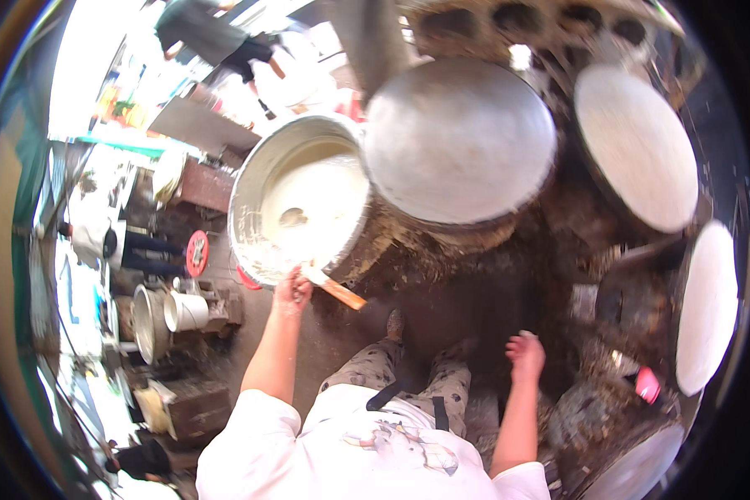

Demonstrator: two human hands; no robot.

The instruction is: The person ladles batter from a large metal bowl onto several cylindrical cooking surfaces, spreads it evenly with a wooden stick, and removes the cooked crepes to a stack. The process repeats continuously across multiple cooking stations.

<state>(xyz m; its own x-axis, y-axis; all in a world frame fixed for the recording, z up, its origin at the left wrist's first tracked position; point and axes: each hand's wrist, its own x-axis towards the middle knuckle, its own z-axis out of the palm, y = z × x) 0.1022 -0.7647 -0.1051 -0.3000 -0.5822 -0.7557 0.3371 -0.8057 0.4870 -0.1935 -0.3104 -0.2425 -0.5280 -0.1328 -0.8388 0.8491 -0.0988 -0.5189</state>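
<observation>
A large metal pot [240,206] of creamy white batter stands at the front left, with batter smeared on its inner wall. At its near rim is my left hand [294,290], fingers curled, beside a wooden-handled tool [344,294] that lies across the rim; blur hides whether the fingers grip it. What seems to be a ladle bowl [292,217] shows in the batter. My right hand [526,355] hangs low at my right side, fingers partly curled, touching nothing visible. Ahead of me, a big round metal griddle or lid [459,144] covers a clay stove.
More round white-topped griddles or lids [637,150] curve along the right, one at the far right [707,309]. A pink object [647,384] lies near them. On the left are a red stool [197,253], a white bucket [185,311] and a metal basin [150,325]. Several people are farther off.
</observation>
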